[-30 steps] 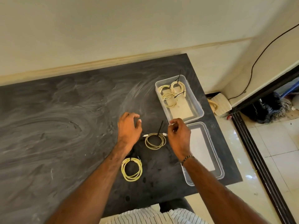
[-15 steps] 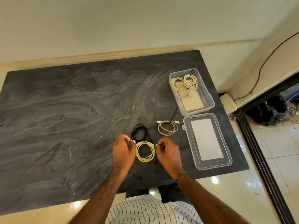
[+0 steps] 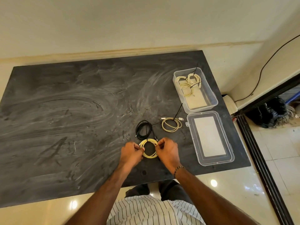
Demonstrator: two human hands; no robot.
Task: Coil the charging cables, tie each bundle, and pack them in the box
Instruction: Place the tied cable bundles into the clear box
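A yellow coiled cable (image 3: 149,155) lies near the table's front edge. My left hand (image 3: 131,152) pinches its left side and my right hand (image 3: 168,150) pinches its right side. Just behind it lies a black coiled cable (image 3: 143,129). A cream coil (image 3: 171,124) with a black zip tie sticking up rests to the right of that. The clear plastic box (image 3: 211,96) at the back right holds two tied cream bundles (image 3: 189,83).
The box's clear lid (image 3: 230,150) lies flat on the dark table (image 3: 65,111) in front of the box. Beyond the table's right edge are a tiled floor, a black door rail and a dark bag. A black wire runs down the right wall.
Both hands left the tied cream coil, drew back toward me and closed on the sides of the yellow coil. The camera rose, and the black coil came into view.
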